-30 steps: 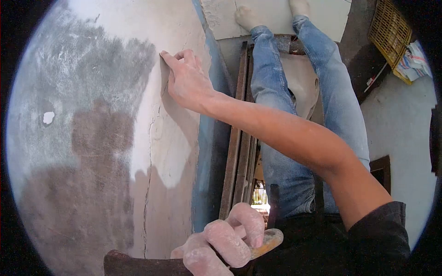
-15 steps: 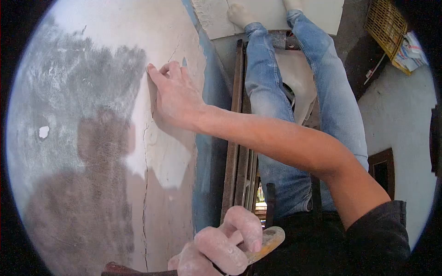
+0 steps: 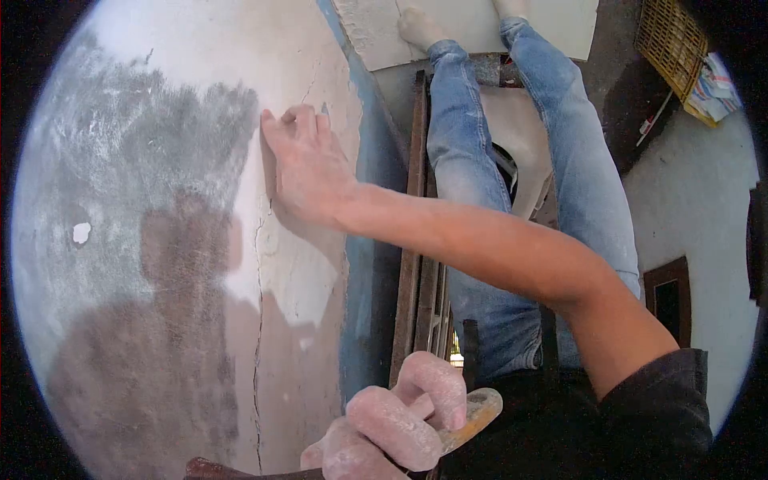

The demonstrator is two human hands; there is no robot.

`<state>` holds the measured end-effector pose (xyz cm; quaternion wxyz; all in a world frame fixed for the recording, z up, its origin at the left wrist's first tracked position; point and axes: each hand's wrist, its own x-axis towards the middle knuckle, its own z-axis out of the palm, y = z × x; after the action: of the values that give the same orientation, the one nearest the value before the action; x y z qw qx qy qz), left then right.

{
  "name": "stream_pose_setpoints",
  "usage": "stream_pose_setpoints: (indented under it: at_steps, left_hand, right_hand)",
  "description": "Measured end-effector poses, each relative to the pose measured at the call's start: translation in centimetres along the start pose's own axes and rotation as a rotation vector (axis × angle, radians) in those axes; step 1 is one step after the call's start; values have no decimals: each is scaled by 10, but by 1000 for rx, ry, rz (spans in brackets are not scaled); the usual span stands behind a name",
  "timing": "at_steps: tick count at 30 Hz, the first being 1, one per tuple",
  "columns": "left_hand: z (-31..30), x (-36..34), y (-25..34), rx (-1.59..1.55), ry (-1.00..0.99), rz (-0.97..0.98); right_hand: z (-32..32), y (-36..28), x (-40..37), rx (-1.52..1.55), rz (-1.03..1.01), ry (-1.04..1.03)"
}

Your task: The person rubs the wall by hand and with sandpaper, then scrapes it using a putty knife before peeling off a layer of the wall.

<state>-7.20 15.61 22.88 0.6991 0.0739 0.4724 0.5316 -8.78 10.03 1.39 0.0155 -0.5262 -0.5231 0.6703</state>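
My right hand (image 3: 308, 164) reaches across to the wall (image 3: 304, 384), its fingers bent and pressed near the edge of the grey patch (image 3: 176, 128). A thin dark edge shows beside the palm; what the fingers hold, if anything, is hidden. Low in the view, my left hand (image 3: 392, 420) is wrapped round a handle (image 3: 478, 416) with a worn yellowish, rounded end. The rest of that tool is out of sight. Below my right hand, a long crack (image 3: 258, 352) runs down the pale surface.
Jeans-clad legs (image 3: 464, 152) and bare feet (image 3: 420, 28) stand by a white board (image 3: 368, 32) and a dark metal frame (image 3: 408, 304). A blue strip (image 3: 356, 320) borders the pale wall surface. At upper right is a yellow crate (image 3: 670, 48) with a striped bag (image 3: 714, 92).
The wall and both hands sit slightly farther right in the view. My right hand keeps nearly the same place on the wall, and my left hand still grips the handle.
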Motion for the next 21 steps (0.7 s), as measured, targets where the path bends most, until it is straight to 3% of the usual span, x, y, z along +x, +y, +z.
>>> stream_pose_setpoints:
  at_steps: [2,5,7,10,13,16,19,21]
  left_hand:
    - [8,-4,9,17,75,-91]
    - [-11,-1,13,21,-78,-87]
    - [-21,-4,6,44,-73,-40]
    - [-18,-12,-20,117,205,38]
    - [-25,-30,-50,292,460,76]
    - [-38,-58,-82,576,759,-110]
    - [-60,-86,-111,415,979,-347]
    - [-69,-101,-129,320,1126,-445]
  right_hand:
    - [-1,0,-5,-22,3,-4]
    - [-1,7,4,-25,19,2]
    - [-2,4,1,7,14,-46]
    - [-5,0,-19,132,-100,0]
    - [-1,13,0,79,-68,62]
    - [1,-1,2,16,-14,28]
    - [-13,-28,-31,21,-103,-91]
    - [-13,-22,-21,-12,-56,-82]
